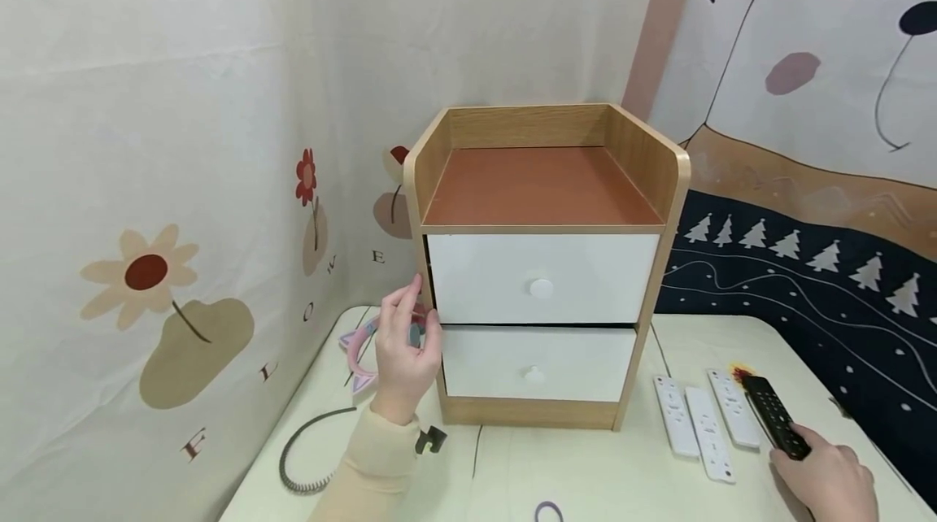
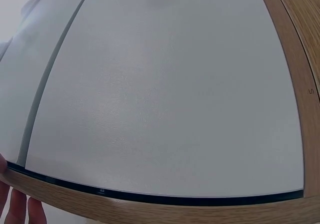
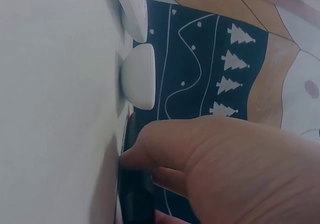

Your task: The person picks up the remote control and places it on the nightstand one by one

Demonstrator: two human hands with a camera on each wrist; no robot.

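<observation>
A small wooden two-drawer cabinet with white drawer fronts stands in the middle of the head view. My left hand holds its left side edge, thumb at the front and fingers along the outer side. In the left wrist view, fingertips show beside the wooden edge, close to a white drawer front. At the right, my right hand grips the near end of a black remote control. The right wrist view shows the thumb against the remote, low over the table; the other fingers are mostly hidden.
Several white power strips lie between cabinet and remote. Behind my left hand is a pink headset-like band. A coiled dark cord, a small black clip-like piece and a purple ring are also on the table. Printed curtains enclose it.
</observation>
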